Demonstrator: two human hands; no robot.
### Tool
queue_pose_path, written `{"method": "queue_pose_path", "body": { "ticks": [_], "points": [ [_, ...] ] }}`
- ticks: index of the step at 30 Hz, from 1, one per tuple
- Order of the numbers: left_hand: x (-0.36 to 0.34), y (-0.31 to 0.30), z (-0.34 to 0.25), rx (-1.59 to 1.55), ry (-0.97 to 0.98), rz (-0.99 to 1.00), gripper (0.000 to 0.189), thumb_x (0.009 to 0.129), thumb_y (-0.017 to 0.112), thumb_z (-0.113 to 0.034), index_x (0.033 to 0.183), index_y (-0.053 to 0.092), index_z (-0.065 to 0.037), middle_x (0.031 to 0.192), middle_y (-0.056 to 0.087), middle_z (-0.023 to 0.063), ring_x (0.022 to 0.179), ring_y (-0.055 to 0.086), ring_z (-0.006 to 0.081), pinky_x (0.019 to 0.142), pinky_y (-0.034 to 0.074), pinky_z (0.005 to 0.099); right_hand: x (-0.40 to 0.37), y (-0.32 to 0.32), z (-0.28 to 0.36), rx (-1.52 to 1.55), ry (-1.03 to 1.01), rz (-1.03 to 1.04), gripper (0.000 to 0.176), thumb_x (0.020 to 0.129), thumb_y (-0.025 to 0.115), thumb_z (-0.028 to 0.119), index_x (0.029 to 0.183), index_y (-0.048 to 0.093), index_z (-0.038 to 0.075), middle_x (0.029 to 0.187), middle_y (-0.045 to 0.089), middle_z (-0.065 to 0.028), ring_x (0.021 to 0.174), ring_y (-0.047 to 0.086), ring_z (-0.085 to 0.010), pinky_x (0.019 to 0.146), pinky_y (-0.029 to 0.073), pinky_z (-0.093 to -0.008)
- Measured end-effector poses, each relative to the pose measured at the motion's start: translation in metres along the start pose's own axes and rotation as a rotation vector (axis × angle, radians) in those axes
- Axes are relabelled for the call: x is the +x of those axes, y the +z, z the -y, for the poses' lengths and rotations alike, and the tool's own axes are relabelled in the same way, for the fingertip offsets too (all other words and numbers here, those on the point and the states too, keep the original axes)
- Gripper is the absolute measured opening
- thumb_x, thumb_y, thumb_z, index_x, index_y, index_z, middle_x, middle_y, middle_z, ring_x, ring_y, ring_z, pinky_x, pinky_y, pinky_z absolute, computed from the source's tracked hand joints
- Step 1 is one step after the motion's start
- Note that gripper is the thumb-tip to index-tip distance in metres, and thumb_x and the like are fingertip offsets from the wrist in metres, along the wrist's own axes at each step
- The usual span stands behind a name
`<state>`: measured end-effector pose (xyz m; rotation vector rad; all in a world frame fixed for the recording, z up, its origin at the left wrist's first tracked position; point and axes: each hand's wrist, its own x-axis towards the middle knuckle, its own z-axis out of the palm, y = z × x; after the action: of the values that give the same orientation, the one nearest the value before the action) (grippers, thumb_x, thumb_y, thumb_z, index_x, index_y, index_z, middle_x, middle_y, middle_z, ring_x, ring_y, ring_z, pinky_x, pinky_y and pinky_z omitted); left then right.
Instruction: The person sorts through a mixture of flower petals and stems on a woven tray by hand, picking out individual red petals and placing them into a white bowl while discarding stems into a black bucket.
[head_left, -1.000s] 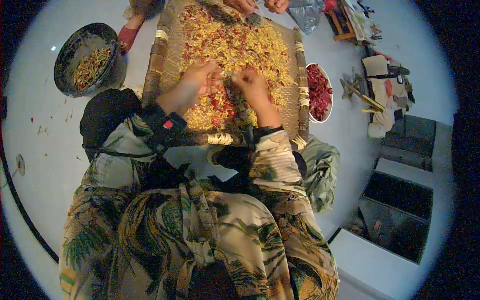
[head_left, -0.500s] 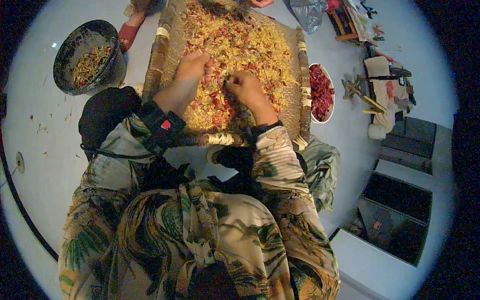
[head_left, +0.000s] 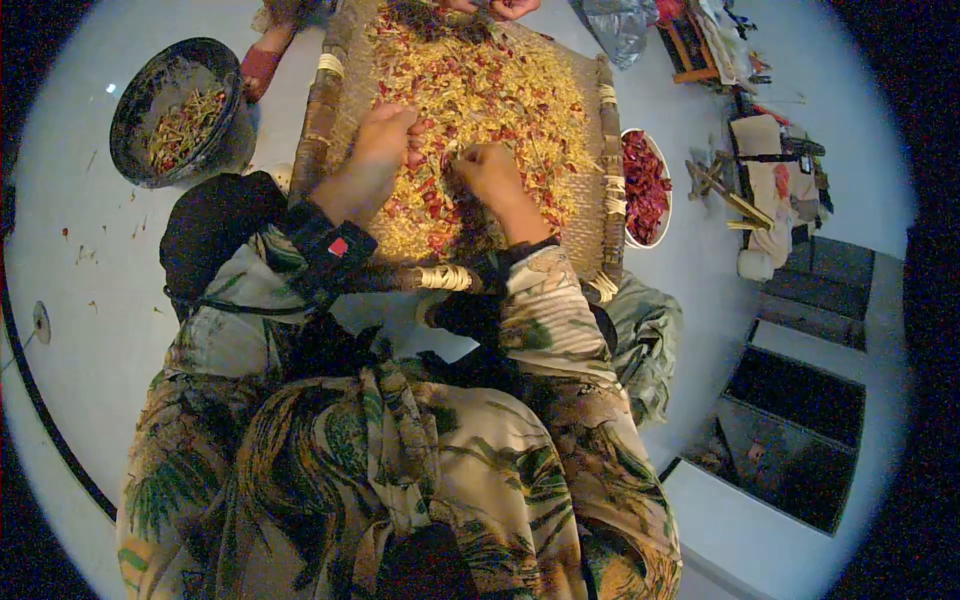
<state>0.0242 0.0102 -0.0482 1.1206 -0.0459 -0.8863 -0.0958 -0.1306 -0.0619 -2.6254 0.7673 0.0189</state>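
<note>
A woven tray with a bound wooden rim lies before me, covered with yellow seeds and red pieces that look like dried chili. My left hand is over the left-middle of the tray, fingers curled closed; what they hold, if anything, is hidden. Close to its right, my right hand has its fingers pinched together above the seeds. Something small and dark shows at its fingertips, too small to name. The two hands are a short gap apart.
A black bucket with stems and red bits stands at the left. Right of the tray is a white bowl of red pieces. Another person's hands are at the tray's far end. Stems and bits lie scattered on the left floor.
My hands stay in nearly the same place, both closed. The other person's hands show more at the top edge. The view has shifted slightly.
</note>
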Motion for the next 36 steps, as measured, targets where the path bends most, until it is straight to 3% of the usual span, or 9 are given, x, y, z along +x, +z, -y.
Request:
{"method": "queue_pose_path", "body": {
  "ticks": [1,5,8,11,15,19,26,33,36],
  "points": [
    [0.000,0.000,0.002,0.001,-0.001,-0.008,0.017,0.086,0.050,-0.022,0.088,0.052,-0.005,0.076,0.055,0.0033,0.062,0.051,0.0111,0.047,0.045,0.0234,-0.002,-0.005,0.002,0.092,0.035,-0.051,0.022,0.074,0.063,0.025,0.074,0.064,0.003,0.064,0.061,-0.0102,0.056,0.056,-0.0206,0.054,0.043,-0.0312],
    [-0.008,0.006,-0.005,-0.009,-0.137,-0.036,0.024,0.088,0.049,-0.030,0.091,0.052,-0.006,0.077,0.054,0.0033,0.063,0.052,0.0110,0.049,0.045,0.0238,-0.001,-0.034,0.040,0.860,0.101,0.142,0.019,0.076,0.065,0.020,0.080,0.065,0.002,0.064,0.060,-0.0061,0.060,0.054,-0.0139,0.055,0.043,-0.0302],
    [-0.011,0.005,-0.011,-0.090,-0.202,0.026,0.027,0.088,0.050,-0.033,0.091,0.051,-0.007,0.077,0.054,0.0031,0.060,0.050,0.0101,0.047,0.042,0.0233,0.002,-0.033,0.044,0.623,-0.030,-0.069,0.018,0.077,0.064,0.023,0.076,0.063,0.005,0.062,0.058,-0.0027,0.056,0.053,-0.0126,0.052,0.040,-0.0251],
    [-0.002,0.000,-0.003,-0.138,-0.116,0.057,0.023,0.087,0.051,-0.030,0.087,0.051,-0.007,0.072,0.050,0.0018,0.054,0.046,0.0090,0.043,0.038,0.0225,-0.001,-0.008,0.032,-0.048,-0.133,0.004,0.015,0.075,0.063,0.020,0.083,0.062,0.007,0.069,0.061,-0.0111,0.062,0.058,-0.0241,0.055,0.044,-0.0342],
    [0.010,-0.006,0.000,-0.159,-0.048,0.082,0.015,0.087,0.050,-0.021,0.081,0.049,-0.007,0.065,0.045,-0.0006,0.049,0.042,0.0074,0.038,0.032,0.0221,0.003,0.032,0.018,-0.261,-0.299,0.154,0.022,0.072,0.060,0.016,0.094,0.059,0.010,0.079,0.060,-0.0179,0.074,0.058,-0.0369,0.064,0.046,-0.0447],
    [0.006,-0.005,-0.006,-0.200,-0.021,0.099,0.012,0.086,0.048,-0.016,0.079,0.049,-0.007,0.062,0.043,-0.0016,0.049,0.041,0.0064,0.039,0.032,0.0215,0.006,0.026,0.011,-0.247,-0.250,0.054,0.019,0.072,0.063,0.018,0.088,0.059,0.009,0.076,0.060,-0.0166,0.072,0.059,-0.0319,0.062,0.045,-0.0431],
    [-0.001,0.001,-0.012,-0.038,-0.062,0.006,0.016,0.088,0.046,-0.021,0.082,0.051,-0.007,0.066,0.048,-0.0008,0.052,0.043,0.0066,0.042,0.034,0.0213,0.003,-0.010,0.000,0.664,-0.093,0.069,0.014,0.078,0.065,0.014,0.086,0.062,0.003,0.077,0.060,-0.0006,0.071,0.055,-0.0105,0.064,0.044,-0.0248],
    [-0.002,-0.002,-0.008,0.077,-0.067,0.032,0.019,0.089,0.046,-0.024,0.083,0.053,-0.008,0.068,0.050,-0.0012,0.055,0.045,0.0070,0.045,0.037,0.0220,-0.006,-0.033,0.013,1.092,0.257,0.197,0.016,0.077,0.067,0.017,0.085,0.060,0.005,0.076,0.060,0.0000,0.066,0.053,-0.0073,0.056,0.042,-0.0214],
    [0.006,-0.004,0.003,0.036,-0.051,0.067,0.019,0.089,0.045,-0.024,0.084,0.053,-0.008,0.069,0.050,-0.0010,0.057,0.046,0.0072,0.046,0.038,0.0221,-0.006,-0.033,0.013,0.977,0.154,0.084,0.017,0.075,0.069,0.016,0.082,0.059,0.005,0.074,0.060,-0.0005,0.062,0.052,-0.0073,0.054,0.042,-0.0216]
  ]
}}
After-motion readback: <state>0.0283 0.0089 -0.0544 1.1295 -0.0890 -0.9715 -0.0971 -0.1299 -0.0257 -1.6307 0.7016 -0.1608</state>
